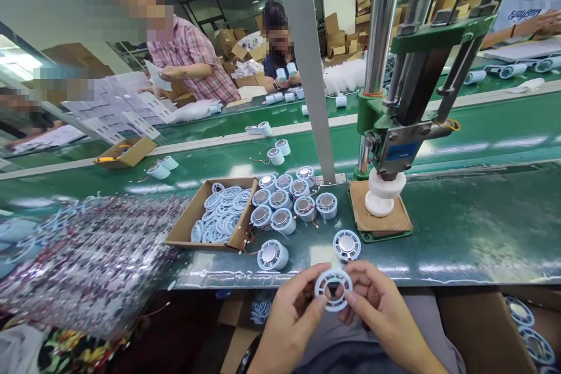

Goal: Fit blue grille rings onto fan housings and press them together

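Observation:
Between my two hands I hold a light blue plastic ring [322, 291] with spokes and an open centre, just above the bench's front edge. My left hand [294, 315] pinches its left side between thumb and fingers. On the opposite side, my right hand [377, 304] grips the rim, thumb on the front. Right behind the ring, a round blue part with a silver disc [347, 245] lies on the bench. Another such part [272, 255] sits to the left, near a cluster of similar ones [280, 199]. A cardboard box [180, 234] beside them holds many loose blue rings [225, 210].
A green hand press [403, 146] with a white round die [379, 203] stands at the right on a brown pad. Bubble-wrapped parts [96, 251] pile up on the left. A grey post [307, 58] rises behind. Several people work across the green conveyor [210, 155].

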`<state>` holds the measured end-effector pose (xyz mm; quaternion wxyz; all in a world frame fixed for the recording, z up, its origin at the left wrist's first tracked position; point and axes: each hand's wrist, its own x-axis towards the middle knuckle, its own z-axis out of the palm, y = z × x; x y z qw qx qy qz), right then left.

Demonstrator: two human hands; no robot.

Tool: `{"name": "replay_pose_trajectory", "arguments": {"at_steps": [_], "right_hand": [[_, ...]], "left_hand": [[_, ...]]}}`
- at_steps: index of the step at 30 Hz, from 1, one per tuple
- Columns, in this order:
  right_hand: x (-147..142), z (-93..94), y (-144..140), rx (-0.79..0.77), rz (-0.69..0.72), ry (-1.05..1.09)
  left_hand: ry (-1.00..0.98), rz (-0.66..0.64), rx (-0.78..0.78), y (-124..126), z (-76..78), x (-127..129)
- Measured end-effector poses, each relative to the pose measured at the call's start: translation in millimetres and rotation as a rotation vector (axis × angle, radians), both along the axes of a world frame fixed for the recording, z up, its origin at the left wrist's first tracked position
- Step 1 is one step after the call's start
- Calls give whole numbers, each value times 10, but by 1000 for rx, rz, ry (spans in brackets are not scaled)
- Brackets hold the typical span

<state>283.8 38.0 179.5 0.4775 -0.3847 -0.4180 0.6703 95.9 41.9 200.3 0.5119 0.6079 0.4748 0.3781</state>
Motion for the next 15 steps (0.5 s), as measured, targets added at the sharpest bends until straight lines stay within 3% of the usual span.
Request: {"name": "replay_pose_trajectory", "arguments": {"at_steps": [3, 6, 11, 15], "right_hand": [[29, 11, -17, 98, -4, -174], [49, 24, -7, 119, 82, -201], [18, 13, 25, -50, 217, -85], [12, 18, 48, -152, 87, 79]], "left_hand": [[205, -100, 89, 49, 60, 18], [201, -109, 26, 64, 34, 44], [19, -4, -87, 6, -74, 89], [48, 5, 26, -85, -159, 51]]}}
